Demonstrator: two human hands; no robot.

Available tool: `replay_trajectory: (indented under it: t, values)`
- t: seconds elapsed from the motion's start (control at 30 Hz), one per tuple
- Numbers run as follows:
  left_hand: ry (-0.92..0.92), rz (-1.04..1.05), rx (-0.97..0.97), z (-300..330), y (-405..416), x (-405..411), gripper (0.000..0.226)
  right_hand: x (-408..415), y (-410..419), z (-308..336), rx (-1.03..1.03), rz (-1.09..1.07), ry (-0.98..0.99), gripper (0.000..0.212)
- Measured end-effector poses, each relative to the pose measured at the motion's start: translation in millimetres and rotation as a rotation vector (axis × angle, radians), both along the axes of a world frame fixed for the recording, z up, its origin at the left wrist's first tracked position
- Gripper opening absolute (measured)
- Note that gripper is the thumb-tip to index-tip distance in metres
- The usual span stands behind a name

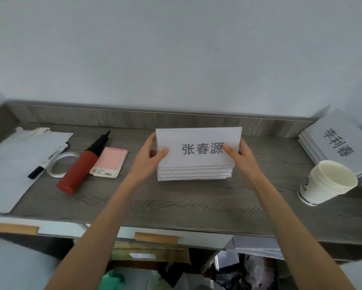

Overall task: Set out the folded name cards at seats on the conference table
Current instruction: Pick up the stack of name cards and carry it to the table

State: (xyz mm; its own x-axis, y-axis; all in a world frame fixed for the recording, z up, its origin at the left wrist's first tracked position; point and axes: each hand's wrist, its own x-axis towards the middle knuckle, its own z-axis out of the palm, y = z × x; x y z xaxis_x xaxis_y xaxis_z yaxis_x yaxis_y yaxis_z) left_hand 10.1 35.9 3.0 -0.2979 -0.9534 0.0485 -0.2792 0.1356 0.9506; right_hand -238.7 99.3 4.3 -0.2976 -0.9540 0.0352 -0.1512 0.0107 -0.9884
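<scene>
Name cards (197, 151): left hand (149, 156) and right hand (238, 155) clasp the stack's side edges, seemingly lifted off the desk (176, 201).

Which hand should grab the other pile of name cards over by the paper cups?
Probably the right hand. That second pile of name cards lies at the far right of the shelf, behind the paper cups, on its side. The left hand would have to cross over the name card stack both hands grip.

head cam | looks forward-down | close over desk (176, 206)
</scene>
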Motion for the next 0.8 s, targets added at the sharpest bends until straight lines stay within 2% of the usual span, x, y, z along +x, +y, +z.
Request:
replay_trajectory:
  t: [0.07,0.2,0.33,0.5,0.6,0.7,0.8]
  values:
    - [-0.024,0.078,-0.020,-1.7,16.0,13.6,0.065,10.2,4.9,2.9,-0.009,0.050,-0.002,0.041]
    - [-0.014,0.257,-0.074,4.2,58.7,45.2,0.067,34.3,4.9,8.1,-0.027,0.208,-0.041,0.034]
    - [-0.062,0.566,-0.109,13.6,130.8,65.2,0.056,67.1,6.7,16.3,-0.037,0.455,-0.063,0.035]
    - [-0.097,1.063,-0.074,10.0,250.7,73.0,0.062,122.2,38.3,17.1,-0.008,0.879,-0.007,0.027]
    - [-0.134,1.330,-0.009,7.3,332.7,70.1,0.060,161.6,74.8,9.3,0.036,1.130,-0.013,0.031]
    - [-0.039,1.612,0.051,-0.8,419.1,52.3,0.065,203.1,124.4,1.8,0.063,1.414,0.036,0.037]
    - [0.057,1.885,0.040,-14.9,499.9,25.1,0.073,243.9,187.4,-4.9,0.071,1.687,0.087,0.035]
